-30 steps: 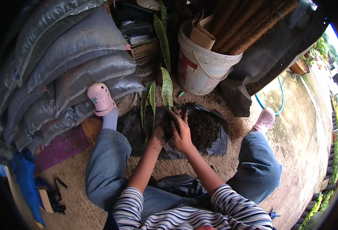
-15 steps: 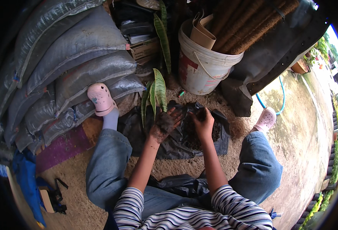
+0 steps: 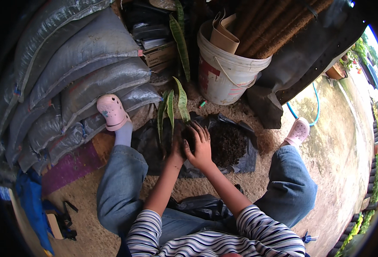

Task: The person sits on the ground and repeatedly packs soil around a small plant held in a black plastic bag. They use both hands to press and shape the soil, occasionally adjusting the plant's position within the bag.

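Note:
A snake plant (image 3: pixel 182 100) with tall green, yellow-edged leaves stands in front of me, its base down between my hands. My left hand (image 3: pixel 177 145) is smeared with dark soil and cups the left side of that base; its fingers are hidden behind the other hand. Over it lies my right hand (image 3: pixel 200 147), fingers stretched and thumb apart, the palm against dark soil at the base. A heap of dark soil (image 3: pixel 227 145) rests on a black plastic sheet (image 3: pixel 246 165) to the right. More narrow leaves (image 3: pixel 161 113) rise just left of my hands.
Grey filled sacks (image 3: pixel 107 77) are stacked at the left. A white bucket (image 3: pixel 223 83) with brown fibre poles (image 3: pixel 279 30) stands behind the sheet. A crumpled black bag (image 3: pixel 201 207) lies between my legs. A blue hose (image 3: pixel 316 107) curves past my right shoe.
My right hand has left the soil heap and moved left onto the plant's base, against my left hand. The left hand's soiled palm is now covered. The nearest leaf has tilted slightly.

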Tool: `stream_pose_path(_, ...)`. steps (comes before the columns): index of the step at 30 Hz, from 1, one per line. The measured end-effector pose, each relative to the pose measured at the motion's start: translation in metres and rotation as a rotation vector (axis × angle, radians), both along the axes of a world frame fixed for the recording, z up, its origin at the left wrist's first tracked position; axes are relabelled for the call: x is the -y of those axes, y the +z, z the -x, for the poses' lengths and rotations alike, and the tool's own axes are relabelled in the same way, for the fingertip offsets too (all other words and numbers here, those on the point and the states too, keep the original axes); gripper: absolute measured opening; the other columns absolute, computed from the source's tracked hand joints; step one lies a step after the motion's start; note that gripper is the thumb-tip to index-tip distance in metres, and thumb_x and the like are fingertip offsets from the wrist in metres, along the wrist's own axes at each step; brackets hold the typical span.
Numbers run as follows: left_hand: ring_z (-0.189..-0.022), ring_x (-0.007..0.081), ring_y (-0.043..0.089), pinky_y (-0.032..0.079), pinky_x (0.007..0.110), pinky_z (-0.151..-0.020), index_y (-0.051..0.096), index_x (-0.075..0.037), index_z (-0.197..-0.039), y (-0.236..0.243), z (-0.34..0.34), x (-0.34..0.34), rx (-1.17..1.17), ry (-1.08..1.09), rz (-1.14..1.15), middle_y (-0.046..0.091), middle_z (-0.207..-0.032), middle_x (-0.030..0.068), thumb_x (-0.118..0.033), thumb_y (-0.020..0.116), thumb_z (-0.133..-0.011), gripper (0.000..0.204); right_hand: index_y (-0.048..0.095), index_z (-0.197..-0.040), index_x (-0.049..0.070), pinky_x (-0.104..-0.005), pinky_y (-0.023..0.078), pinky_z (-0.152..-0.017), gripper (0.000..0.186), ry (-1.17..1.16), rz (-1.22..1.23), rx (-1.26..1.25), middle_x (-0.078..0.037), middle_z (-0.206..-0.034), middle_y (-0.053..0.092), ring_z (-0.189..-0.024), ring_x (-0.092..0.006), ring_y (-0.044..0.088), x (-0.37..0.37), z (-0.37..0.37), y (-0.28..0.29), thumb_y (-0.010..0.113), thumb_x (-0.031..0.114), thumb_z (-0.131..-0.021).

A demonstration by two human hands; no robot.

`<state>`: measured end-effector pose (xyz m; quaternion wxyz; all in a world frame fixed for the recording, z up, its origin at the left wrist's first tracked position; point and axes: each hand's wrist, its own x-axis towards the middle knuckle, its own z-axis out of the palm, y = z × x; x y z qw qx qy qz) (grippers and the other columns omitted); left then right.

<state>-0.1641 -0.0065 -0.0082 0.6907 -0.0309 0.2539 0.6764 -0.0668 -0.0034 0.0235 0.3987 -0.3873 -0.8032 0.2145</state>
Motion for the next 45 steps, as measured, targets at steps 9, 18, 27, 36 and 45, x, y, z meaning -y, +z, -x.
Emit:
stream_pose_path(9,-0.096,0.0171,0.054,0.045,0.031,-0.084,0.052,-0.007,-0.112,-0.040,0.002,-0.002,-0.333,-0.033,0.083,0.055,-0.104,0.0073,-0.051,0.039,-0.092,0.049,0.052,-0.116,0.001,-0.0515,0.022,-0.106,0.035,0.033,-0.068,-0.027,-0.016,-0.122,0.050,-0.117,-0.0318,0.046,-0.004,0.001,-0.029,0.053,0.010,-0.083)
stream_pose_path(18,-0.115,0.0192,0.046,0.039,0.031,-0.095,0.040,-0.006,-0.131,-0.020,0.003,0.010,-0.448,-0.198,0.144,0.045,-0.128,0.0097,-0.059,0.030,-0.091,0.068,0.056,-0.112,0.001,-0.0512,0.028,-0.103,0.029,0.053,-0.109,-0.092,-0.018,-0.119,0.054,-0.116,-0.0337,0.049,0.006,0.002,-0.033,0.051,0.008,-0.084)
stream_pose_path(27,-0.114,0.0240,0.048,0.040,0.038,-0.096,0.043,-0.004,-0.125,-0.015,0.012,0.008,-0.034,-0.219,-0.120,0.050,-0.122,0.0129,-0.057,0.030,-0.091,0.065,0.057,-0.112,0.003,-0.0520,0.022,-0.105,0.030,0.055,-0.112,-0.001,-0.017,-0.118,0.054,-0.114,-0.0330,0.049,0.013,0.013,-0.003,0.051,0.015,-0.085)
stream_pose_path(36,-0.099,0.0239,0.056,0.046,0.038,-0.088,0.049,-0.005,-0.114,-0.057,0.015,0.014,-0.153,-0.108,0.016,0.054,-0.111,0.0117,-0.047,0.037,-0.093,0.048,0.060,-0.105,0.001,-0.0508,0.025,-0.105,0.025,0.143,-0.174,-0.065,-0.015,-0.112,0.058,-0.106,-0.0314,0.055,0.002,0.014,-0.039,0.053,0.014,-0.085)
stream_pose_path(45,-0.124,0.0274,0.040,0.027,0.040,-0.107,0.040,-0.007,-0.131,-0.009,0.014,0.004,0.559,-0.238,-0.355,0.042,-0.133,0.0144,-0.053,0.031,-0.092,0.061,0.058,-0.116,0.011,-0.0628,-0.008,-0.103,0.036,-0.021,-0.061,-0.004,-0.013,-0.138,0.037,-0.133,-0.0338,0.024,0.010,0.014,0.009,0.051,0.031,-0.087)
